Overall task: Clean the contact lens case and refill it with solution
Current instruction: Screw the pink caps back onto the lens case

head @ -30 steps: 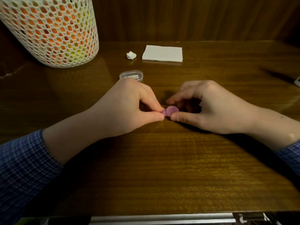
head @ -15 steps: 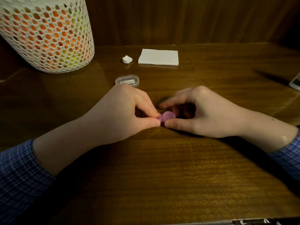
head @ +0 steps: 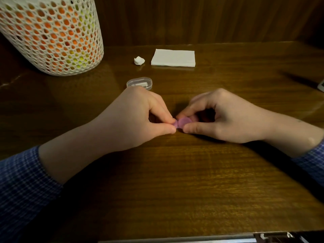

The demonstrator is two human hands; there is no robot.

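Note:
A small purple contact lens case sits low over the middle of the wooden table, held between both hands. My left hand pinches its left end between thumb and forefinger. My right hand grips the round right cap with thumb and curled fingers. Most of the case is hidden by my fingertips. No solution bottle is in view.
A small clear plastic box lies just beyond my left hand. Farther back are a crumpled white wad and a folded white tissue. A white mesh basket stands at the back left. A pale object peeks in at the right edge.
Both hands have kept their hold on the purple case. The fingers of my right hand have shifted slightly around the cap. The view has shifted a little.

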